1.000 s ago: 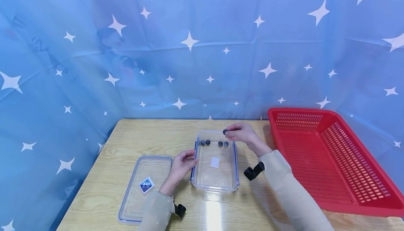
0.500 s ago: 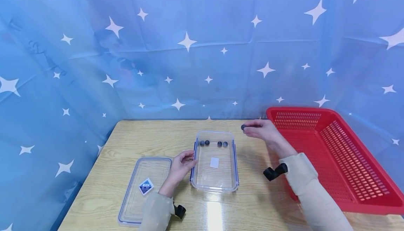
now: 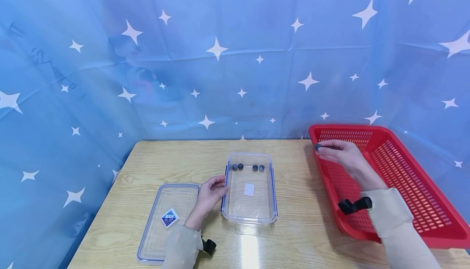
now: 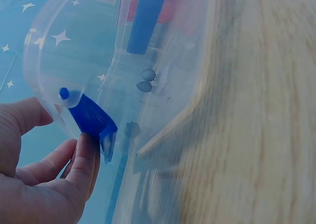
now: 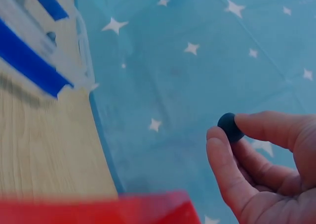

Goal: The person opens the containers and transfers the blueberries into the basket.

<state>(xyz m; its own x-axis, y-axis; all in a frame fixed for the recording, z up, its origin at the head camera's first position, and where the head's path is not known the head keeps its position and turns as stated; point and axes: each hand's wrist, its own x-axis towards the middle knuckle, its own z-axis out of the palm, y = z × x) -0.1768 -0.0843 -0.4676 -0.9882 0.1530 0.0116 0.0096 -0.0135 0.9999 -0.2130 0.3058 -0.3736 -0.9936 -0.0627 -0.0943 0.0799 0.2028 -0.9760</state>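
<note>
A clear plastic food box (image 3: 238,216) with blue side clips stands uncovered on the table. Several blueberries (image 3: 255,167) lie in two pairs at its far end. At the box's left side, my left hand (image 3: 209,197) holds the edge, its fingers at the blue clip (image 4: 91,117) in the left wrist view. My right hand (image 3: 343,156) is above the left rim of a red basket (image 3: 341,220). Between thumb and fingertips it pinches one dark blueberry (image 5: 230,127), plain in the right wrist view.
The clear lid (image 3: 154,228), with a blue edge and a BXH label, lies flat left of the box, partly under my left forearm. A white square label (image 3: 249,189) shows in the box. A blue star-patterned curtain (image 3: 220,77) hangs behind the table (image 3: 191,154).
My right hand has carried the blueberry from above the box's far right corner rightward to the red basket's rim. My left hand stays at the box.
</note>
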